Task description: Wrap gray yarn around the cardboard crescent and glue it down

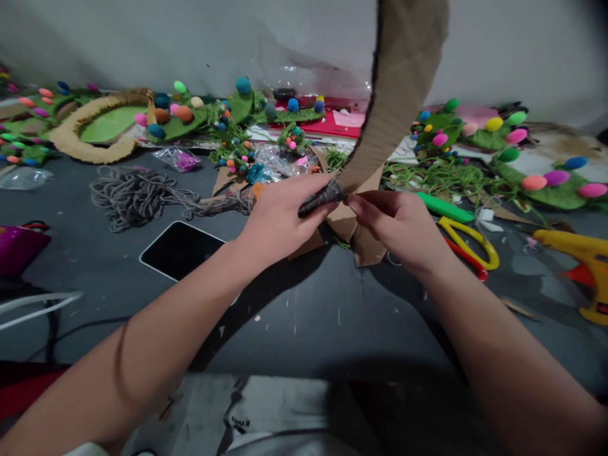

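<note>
A long curved cardboard strip [396,82] rises from my hands toward the top of the view. Its lower end is wrapped in dark grey yarn [324,196]. My left hand [285,218] is closed around that wrapped end, thumb above and fingers below. Right at the edge of the wrapping, my right hand [399,221] pinches thumb against fingertips on what looks like the grey yarn; the strand between them is mostly hidden. A loose heap of grey yarn [133,193] lies on the table to the left, with strands trailing toward my left hand.
On the dark table [285,323] lie a phone [183,250], cut cardboard pieces [369,246], a green cutter [444,206], scissors with yellow and red handles [475,244] and a yellow glue gun [579,253]. Behind are a fabric-covered curved piece [71,139] and green leaf shapes with coloured balls.
</note>
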The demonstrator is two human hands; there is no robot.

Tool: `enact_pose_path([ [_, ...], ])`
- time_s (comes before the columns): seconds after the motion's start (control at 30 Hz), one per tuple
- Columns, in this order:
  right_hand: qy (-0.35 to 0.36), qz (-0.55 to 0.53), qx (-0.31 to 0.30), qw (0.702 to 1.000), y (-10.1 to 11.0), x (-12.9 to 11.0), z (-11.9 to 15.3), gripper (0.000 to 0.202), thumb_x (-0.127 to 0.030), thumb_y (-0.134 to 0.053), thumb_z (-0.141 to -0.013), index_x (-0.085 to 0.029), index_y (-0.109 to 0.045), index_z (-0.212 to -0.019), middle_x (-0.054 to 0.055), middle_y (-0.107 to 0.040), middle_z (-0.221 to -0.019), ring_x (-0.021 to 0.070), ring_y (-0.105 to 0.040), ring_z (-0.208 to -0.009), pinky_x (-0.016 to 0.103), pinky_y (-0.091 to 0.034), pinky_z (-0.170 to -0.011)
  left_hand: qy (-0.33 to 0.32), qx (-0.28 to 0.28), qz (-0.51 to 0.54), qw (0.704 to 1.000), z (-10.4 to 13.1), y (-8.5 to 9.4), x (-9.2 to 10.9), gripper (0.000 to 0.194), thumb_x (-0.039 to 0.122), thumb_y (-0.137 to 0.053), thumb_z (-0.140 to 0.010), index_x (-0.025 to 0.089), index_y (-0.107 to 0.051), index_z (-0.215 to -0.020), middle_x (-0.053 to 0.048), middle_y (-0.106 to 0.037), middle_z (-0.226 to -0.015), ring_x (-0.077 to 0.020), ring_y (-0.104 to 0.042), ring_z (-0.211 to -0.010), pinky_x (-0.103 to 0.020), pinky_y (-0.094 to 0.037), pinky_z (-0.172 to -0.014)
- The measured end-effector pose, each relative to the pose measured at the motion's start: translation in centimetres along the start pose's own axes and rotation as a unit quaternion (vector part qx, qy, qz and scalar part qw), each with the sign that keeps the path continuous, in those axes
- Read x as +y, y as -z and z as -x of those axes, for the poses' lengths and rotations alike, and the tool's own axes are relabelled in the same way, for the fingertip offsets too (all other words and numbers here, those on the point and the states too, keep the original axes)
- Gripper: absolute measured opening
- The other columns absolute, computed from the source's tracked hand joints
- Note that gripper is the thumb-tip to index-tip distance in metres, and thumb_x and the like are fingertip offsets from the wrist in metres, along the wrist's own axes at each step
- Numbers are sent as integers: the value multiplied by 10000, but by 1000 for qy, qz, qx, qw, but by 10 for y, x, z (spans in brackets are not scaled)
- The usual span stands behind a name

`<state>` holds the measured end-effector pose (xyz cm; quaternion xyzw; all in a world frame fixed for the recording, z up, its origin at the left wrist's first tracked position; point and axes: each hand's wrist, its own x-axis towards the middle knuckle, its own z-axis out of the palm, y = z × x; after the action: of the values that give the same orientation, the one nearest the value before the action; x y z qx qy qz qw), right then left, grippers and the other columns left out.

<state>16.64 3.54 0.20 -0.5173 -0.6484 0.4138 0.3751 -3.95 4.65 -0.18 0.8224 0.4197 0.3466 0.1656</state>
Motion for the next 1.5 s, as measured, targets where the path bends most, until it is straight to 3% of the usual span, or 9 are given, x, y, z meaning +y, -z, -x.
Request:
enact_pose_path([
  [0.2, 33, -17, 3, 999, -8, -4, 8, 432, -626, -659, -873, -204, -745, -906, 47, -721, -867, 203, -663, -907, 286, -515, -761, -32, -15, -57, 998, 8, -9, 4, 401, 287, -516, -992, 276, -628, -1376, -48, -694, -1318, -252, -671, -1152, -359, -504, -958],
  [0.33, 24, 8, 35, 999, -6, -1, 7, 485, -666, -637, -866, -201, -663, -731, 23, -611, -612, 195, -661, -767, 289, -505, -701, -40, -36, -3, 999, 7, -10, 5, 539, 316, -645, -905, 187, -577, -1424, -112, -577, -1477, -281, -581, -1309, -396, -487, -1070],
  [0.47, 13, 74, 32, 997, 1, 4, 3, 562, -715, -606, -856, -209, -579, -613, 3, -500, -504, 176, -616, -644, 281, -449, -595, 12, -13, 56, 998, 3, -10, 2, 628, 351, -732, -831, 140, -573, -1401, -110, -695, -1287, -243, -686, -1056, -346, -569, -890],
  [0.6, 26, 134, 49, 989, 6, 13, 1, 544, -718, -623, -842, -209, -627, -649, 34, -616, -604, 211, -672, -735, 303, -485, -643, 37, 9, 64, 997, 4, -10, 3, 572, 365, -754, -798, 175, -643, -1327, -68, -738, -1142, -186, -689, -841, -282, -560, -715],
  [0.8, 57, 124, 56, 989, 3, 19, -2, 510, -728, -628, -831, -269, -782, -993, 67, -768, -1048, 295, -698, -1093, 403, -542, -911, 37, 2, 65, 997, 4, -11, 0, 721, 378, -742, -797, 186, -552, -1465, -69, -734, -1153, -204, -691, -875, -308, -560, -774],
  [0.93, 55, 122, 94, 987, 1, 16, -2, 464, -707, -698, -784, -277, -784, -935, 73, -768, -1059, 328, -671, -1144, 462, -515, -972, 34, 19, 50, 998, 3, -12, -2, 689, 333, -765, -760, 188, -609, -1415, -78, -740, -1145, -243, -693, -927, -349, -558, -821],
  [1.03, 58, 95, 104, 988, 0, 16, -2, 427, -676, -718, -786, -252, -718, -732, 65, -746, -867, 297, -683, -1052, 406, -536, -866, 39, 40, 70, 996, 3, -13, -2, 698, 298, -781, -745, 203, -607, -1414, -84, -709, -1248, -276, -677, -1049, -368, -558, -857],
  [1.17, 60, 1, 43, 997, -2, 14, -3, 473, -640, -704, -822, -205, -621, -655, 15, -557, -573, 176, -608, -656, 284, -445, -568, 64, 63, 97, 991, 3, -16, -1, 693, 348, -795, -758, 197, -609, -1408, -93, -713, -1209, -262, -687, -984, -354, -562, -796],
  [1.5, 58, 17, 106, 993, -9, -1, 2, 335, -468, -761, -833, -159, -702, -719, -32, -469, -539, 83, -373, -502, 256, -277, -467, 95, 61, 88, 990, 2, -14, 1, 557, 369, -791, -765, 209, -681, -1287, -52, -729, -1068, -180, -660, -765, -299, -547, -667],
])
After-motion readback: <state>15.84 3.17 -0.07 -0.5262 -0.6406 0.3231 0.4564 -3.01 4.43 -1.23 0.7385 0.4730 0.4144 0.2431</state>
